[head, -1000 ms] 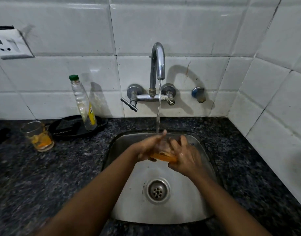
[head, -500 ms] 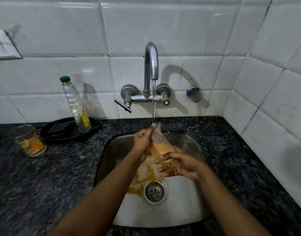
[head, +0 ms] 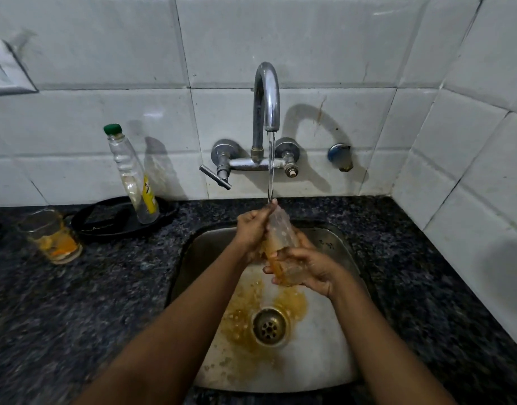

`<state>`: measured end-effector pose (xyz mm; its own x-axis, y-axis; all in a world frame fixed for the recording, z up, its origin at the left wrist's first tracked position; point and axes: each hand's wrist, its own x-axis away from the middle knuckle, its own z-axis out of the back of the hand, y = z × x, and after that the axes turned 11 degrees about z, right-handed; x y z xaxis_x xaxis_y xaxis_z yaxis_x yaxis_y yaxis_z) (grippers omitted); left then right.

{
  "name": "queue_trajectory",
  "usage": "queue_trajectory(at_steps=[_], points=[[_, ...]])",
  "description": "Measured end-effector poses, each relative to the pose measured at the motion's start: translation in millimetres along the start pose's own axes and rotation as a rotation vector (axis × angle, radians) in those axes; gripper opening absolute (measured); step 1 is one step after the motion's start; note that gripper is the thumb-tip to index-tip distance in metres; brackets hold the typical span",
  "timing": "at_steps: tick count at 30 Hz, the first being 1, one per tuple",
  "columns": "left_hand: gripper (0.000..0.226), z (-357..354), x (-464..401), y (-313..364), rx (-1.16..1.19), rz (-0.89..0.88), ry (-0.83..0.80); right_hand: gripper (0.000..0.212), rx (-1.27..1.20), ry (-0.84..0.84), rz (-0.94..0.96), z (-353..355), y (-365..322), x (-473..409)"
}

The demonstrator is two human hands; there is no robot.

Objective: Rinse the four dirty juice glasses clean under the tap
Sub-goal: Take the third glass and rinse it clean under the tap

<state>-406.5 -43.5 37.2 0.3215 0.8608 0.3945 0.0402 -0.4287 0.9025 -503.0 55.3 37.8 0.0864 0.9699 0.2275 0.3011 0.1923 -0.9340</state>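
Orange pulp lay around the round metal drain (head: 269, 325) of the steel sink (head: 324, 361). Above it, the right hand (head: 310, 270) cupped the base of a clear juice glass streaked with orange residue (head: 280, 244), its grip clenched around it; the left hand (head: 253, 229) pinched the rim under the water stream (head: 270, 168) from the curved chrome tap (head: 266, 95). Turning the tilted glass slowly would probably flush the residue best. Another pulp-stained glass (head: 51, 235) waited near the tabletop's left edge.
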Motion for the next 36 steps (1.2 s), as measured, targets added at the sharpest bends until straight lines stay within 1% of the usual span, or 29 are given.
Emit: queue_trajectory(at_steps=[1,2,3,5,6,7,8,9,11,12,13,14,15,16,18,19,20,21,22,24,25,26,27,28,29,31,32,34,36], points=[[0.043,0,-3,0,-0.024,-0.008,0.009,0.078,-0.013,0.004,0.005,-2,0,1],[0.043,-1,-6,1,-0.117,-0.038,0.047,0.077,0.065,0.025,0.014,-4,2,0],[0.043,-2,-9,3,-0.263,-0.063,0.085,0.083,0.246,0.06,0.04,-10,3,-1],[0.042,-6,-12,6,-0.528,-0.084,0.14,0.105,0.889,0.147,0.097,-22,6,-7],[0.043,-6,-14,6,-0.574,-0.083,0.165,0.111,1.242,0.183,0.119,-29,7,-7],[0.043,-4,-15,5,-0.572,-0.091,0.188,0.112,1.395,0.195,0.151,-33,8,-7],[0.042,-1,-15,4,-0.537,-0.113,0.201,0.113,1.348,0.143,0.175,-31,9,-8],[0.043,4,-15,3,-0.474,-0.125,0.195,0.114,1.103,0.06,0.181,-27,8,-9],[0.037,12,-13,-2,-0.241,-0.074,0.136,0.112,0.45,-0.102,0.099,-18,2,-1],[0.031,15,-11,-3,-0.121,-0.037,0.101,0.107,0.187,-0.131,0.048,-15,4,1],[0.028,16,-9,-4,-0.063,-0.021,0.094,0.102,0.025,-0.125,0.006,-13,5,1],[0.028,17,-9,-4,-0.074,-0.021,0.101,0.097,0.014,-0.108,-0.023,-14,6,0],[0.03,17,-10,-3,-0.148,-0.035,0.114,0.092,0.099,-0.073,-0.029,-17,9,-2],[0.033,17,-13,-2,-0.254,-0.054,0.122,0.089,0.284,-0.013,0.002,-23,11,-2],[0.04,10,-11,3,-0.492,-0.072,0.146,0.098,0.891,0.101,0.097,-34,14,-8],[0.043,8,-11,5,-0.564,-0.089,0.18,0.104,1.21,0.156,0.142,-37,16,-10],[0.046,6,-11,6,-0.587,-0.12,0.208,0.11,1.351,0.199,0.19,-38,18,-9],[0.047,6,-9,8,-0.56,-0.161,0.211,0.112,1.322,0.175,0.2,-36,20,-11],[0.047,6,-8,9,-0.513,-0.194,0.19,0.107,1.057,0.122,0.172,-31,19,-11],[0.043,8,-6,9,-0.313,-0.175,0.069,0.078,0.321,0.029,0.067,-23,13,-5],[0.04,8,-5,8,-0.213,-0.151,0.012,0.059,0.08,-0.014,0.02,-17,12,-2],[0.039,8,-3,6,-0.157,-0.136,-0.017,0.045,-0.033,-0.061,0.001,-14,13,2],[0.039,7,-2,5,-0.145,-0.131,-0.019,0.038,-0.053,-0.081,0.007,-12,15,3],[0.039,6,0,6,-0.122,-0.129,-0.02,0.036,-0.008,-0.064,0.039,-12,18,3],[0.04,5,1,8,-0.077,-0.123,-0.02,0.04,0.083,0.0,0.085,-13,20,1],[0.044,6,3,15,0.103,-0.073,-0.068,0.058,0.262,0.131,0.177,-12,23,-7],[0.046,7,4,19,0.189,-0.053,-0.097,0.065,0.31,0.164,0.218,-14,22,-10],[0.049,8,4,24,0.262,-0.042,-0.125,0.072,0.37,0.187,0.287,-17,18,-15],[0.049,10,5,28,0.304,-0.048,-0.149,0.072,0.378,0.208,0.333,-18,15,-21]])
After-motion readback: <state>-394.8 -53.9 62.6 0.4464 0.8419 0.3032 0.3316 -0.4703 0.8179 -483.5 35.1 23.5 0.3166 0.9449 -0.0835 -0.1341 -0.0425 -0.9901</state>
